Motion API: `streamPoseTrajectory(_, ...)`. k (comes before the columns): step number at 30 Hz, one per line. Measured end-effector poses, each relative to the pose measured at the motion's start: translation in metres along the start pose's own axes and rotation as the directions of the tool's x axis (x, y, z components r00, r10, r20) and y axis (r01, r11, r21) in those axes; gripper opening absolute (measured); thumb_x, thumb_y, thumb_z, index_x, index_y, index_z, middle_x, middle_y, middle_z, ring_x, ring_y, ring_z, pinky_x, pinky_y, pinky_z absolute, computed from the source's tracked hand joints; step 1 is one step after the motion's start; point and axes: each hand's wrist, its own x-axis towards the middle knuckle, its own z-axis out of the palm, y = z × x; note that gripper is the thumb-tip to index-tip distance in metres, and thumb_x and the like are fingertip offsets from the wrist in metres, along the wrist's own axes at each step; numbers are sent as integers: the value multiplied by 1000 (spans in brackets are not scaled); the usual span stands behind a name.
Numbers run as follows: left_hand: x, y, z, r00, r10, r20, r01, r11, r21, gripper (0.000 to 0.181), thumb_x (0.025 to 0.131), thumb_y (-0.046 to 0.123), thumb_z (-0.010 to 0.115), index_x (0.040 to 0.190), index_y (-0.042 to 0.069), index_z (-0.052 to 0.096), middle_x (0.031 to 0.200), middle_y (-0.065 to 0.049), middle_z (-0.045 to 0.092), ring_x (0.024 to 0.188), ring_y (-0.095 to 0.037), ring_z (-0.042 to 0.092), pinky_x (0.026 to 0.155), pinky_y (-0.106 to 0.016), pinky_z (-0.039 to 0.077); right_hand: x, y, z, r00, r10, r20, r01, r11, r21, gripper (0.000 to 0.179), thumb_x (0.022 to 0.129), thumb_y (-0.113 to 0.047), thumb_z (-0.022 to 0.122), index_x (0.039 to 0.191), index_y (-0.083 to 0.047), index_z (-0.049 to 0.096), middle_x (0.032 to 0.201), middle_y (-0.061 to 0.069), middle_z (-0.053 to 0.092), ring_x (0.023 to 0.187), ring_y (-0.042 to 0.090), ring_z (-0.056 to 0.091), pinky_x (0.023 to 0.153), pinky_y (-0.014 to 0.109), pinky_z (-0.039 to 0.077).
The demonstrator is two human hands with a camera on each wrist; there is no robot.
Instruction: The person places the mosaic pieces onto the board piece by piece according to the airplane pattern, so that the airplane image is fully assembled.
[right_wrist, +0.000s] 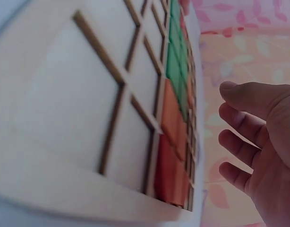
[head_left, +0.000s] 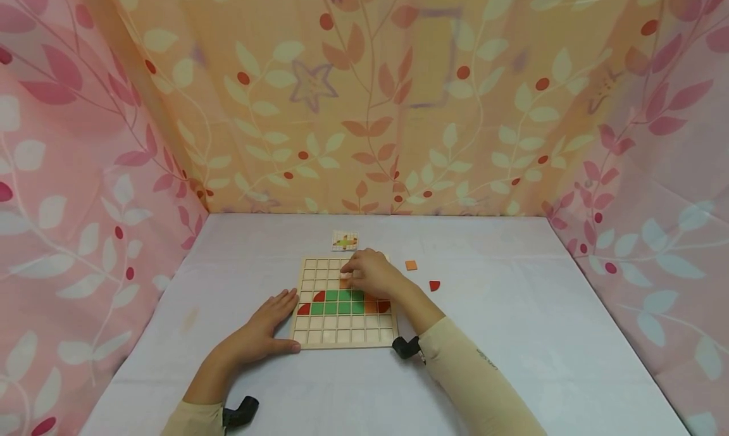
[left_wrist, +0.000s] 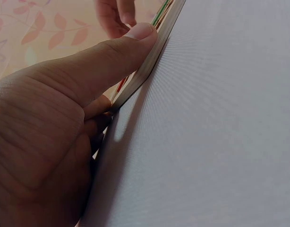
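A square wooden grid board (head_left: 344,339) lies on the table, with green (head_left: 338,307), orange and red tiles in its cells. My left hand (head_left: 259,331) rests against the board's near left corner, fingers along the left edge, thumb (left_wrist: 135,40) touching the near edge. Over the upper right part of the board hovers my right hand (head_left: 376,274), its fingertips just above an orange tile (head_left: 345,284). In the right wrist view, the thumb and loosely bent fingers (right_wrist: 242,142) stand apart, with nothing seen between them. The hand hides several cells.
Behind the board lies a small pattern card (head_left: 345,240). To the right, on the white tablecloth (head_left: 512,335), are a loose orange square tile (head_left: 411,265) and a red quarter-round tile (head_left: 435,286). Floral cloth walls (head_left: 370,107) enclose the back and sides.
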Motion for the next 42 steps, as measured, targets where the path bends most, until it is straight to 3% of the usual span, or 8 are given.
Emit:
streamPoseTrajectory(8, 0, -1, 0, 1000, 3, 1, -3, 1000, 0, 112, 77, 59, 81, 163, 12, 27, 172, -1, 19, 160, -30, 9, 127, -58, 6, -15, -3, -33, 997, -61, -52, 59, 998, -24, 27, 95, -22, 74, 121, -18, 76, 122, 0, 69, 119, 25, 58, 103, 51, 45)
streamPoseTrajectory(18, 1, -1, -1, 1000, 4, 13, -4, 1000, 13, 112, 78, 60, 81, 163, 11, 27, 172, -1, 18, 160, -28, 8, 127, -57, 6, -38, 11, -59, 993, -38, -111, 29, 997, -76, 27, 93, -18, 75, 120, -20, 77, 116, -3, 69, 119, 23, 57, 105, 49, 45)
streamPoseTrajectory(31, -2, 0, -2, 1000, 10, 9, -10, 1000, 6, 112, 78, 58, 82, 163, 10, 27, 172, -1, 18, 160, -28, 9, 127, -56, 6, -62, 52, -69, 985, 84, -152, -93, 994, -53, 29, 92, -16, 77, 121, -15, 76, 118, 3, 70, 120, 28, 57, 107, 54, 43)
streamPoseTrajectory(42, -1, -2, -1, 1000, 21, 2, -21, 1000, 6, 112, 78, 59, 81, 163, 11, 27, 172, -1, 19, 160, -28, 9, 126, -57, 7, -83, 89, -62, 972, 180, -153, -179, 984, 26, 27, 92, -13, 74, 120, -11, 77, 118, 5, 70, 120, 30, 58, 110, 54, 41)
